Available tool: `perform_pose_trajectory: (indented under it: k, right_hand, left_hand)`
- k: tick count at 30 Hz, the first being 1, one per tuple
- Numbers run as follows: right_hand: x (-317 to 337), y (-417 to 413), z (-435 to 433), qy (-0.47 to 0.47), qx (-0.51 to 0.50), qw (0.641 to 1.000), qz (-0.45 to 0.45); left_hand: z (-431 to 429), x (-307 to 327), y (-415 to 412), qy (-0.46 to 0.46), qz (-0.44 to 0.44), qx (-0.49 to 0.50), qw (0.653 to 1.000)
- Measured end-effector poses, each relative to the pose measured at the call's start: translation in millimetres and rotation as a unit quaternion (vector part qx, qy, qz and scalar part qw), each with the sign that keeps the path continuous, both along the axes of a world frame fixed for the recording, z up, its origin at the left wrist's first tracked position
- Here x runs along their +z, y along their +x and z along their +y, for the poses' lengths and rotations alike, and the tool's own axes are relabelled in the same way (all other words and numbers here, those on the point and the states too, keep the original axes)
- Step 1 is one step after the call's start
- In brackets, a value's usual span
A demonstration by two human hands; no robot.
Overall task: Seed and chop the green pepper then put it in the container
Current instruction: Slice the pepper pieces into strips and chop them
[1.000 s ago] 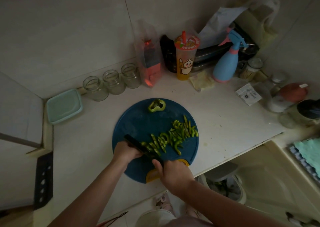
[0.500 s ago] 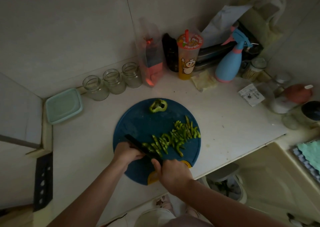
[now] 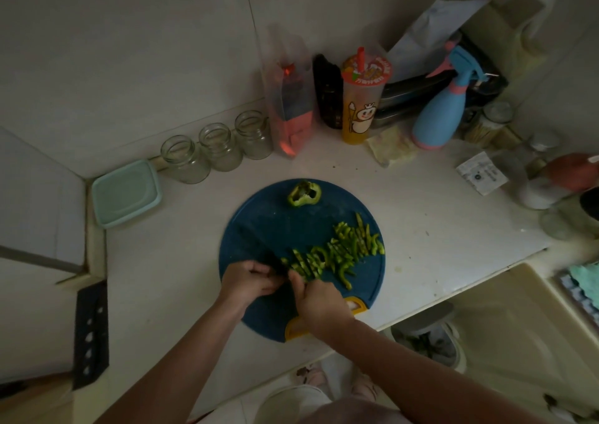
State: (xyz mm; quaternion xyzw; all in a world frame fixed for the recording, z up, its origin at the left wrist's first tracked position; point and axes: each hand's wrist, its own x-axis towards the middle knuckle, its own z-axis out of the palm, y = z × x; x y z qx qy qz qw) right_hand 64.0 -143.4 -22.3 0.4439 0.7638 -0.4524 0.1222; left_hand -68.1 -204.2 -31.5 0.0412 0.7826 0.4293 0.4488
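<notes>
since half a second ago both hands have slid together; the knife blade, earlier plain across the board, now shows only as a dark sliver point(image 3: 275, 266) between them. left hand point(image 3: 248, 282) curled narrow, holding what i cannot tell. right hand point(image 3: 319, 300) fisted, apparently on the knife handle. pepper strips point(image 3: 337, 255) run from the fingers toward 2 o'clock on the blue board point(image 3: 259, 226). pepper top point(image 3: 303, 194) sits at 12 o'clock on the board. i log the container point(image 3: 126, 193) at 10 o'clock, apart.
</notes>
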Motion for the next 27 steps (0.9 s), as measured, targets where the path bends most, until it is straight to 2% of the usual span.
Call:
perform_pose_trajectory:
  k: [3,6,15,21,27]
  right_hand:
    - [-3.6,11.6,7.8,-0.08,-0.092,0.992,0.031]
    - [-3.7,26.5,7.9,-0.097,-0.14,0.984,0.058]
    - [-1.1,42.4,-9.2,-0.011,-0.002,0.998,0.057]
    - [-4.3,41.5,-17.5,-0.015,-0.009,0.998,0.065]
    - [1.7,42.5,-19.6,0.022,-0.005,0.998,0.053]
  left_hand:
    - [-3.0,2.7,0.2,0.022,-0.013,0.01,1.0]
    - [-5.1,3.7,0.8,0.036,-0.028,0.009,0.999]
    - [-0.6,5.0,5.3,0.022,-0.032,0.038,0.999]
    - [2.0,6.8,8.1,-0.001,-0.032,0.038,0.999]
    - [3.7,4.7,9.5,-0.006,-0.033,0.039,0.999]
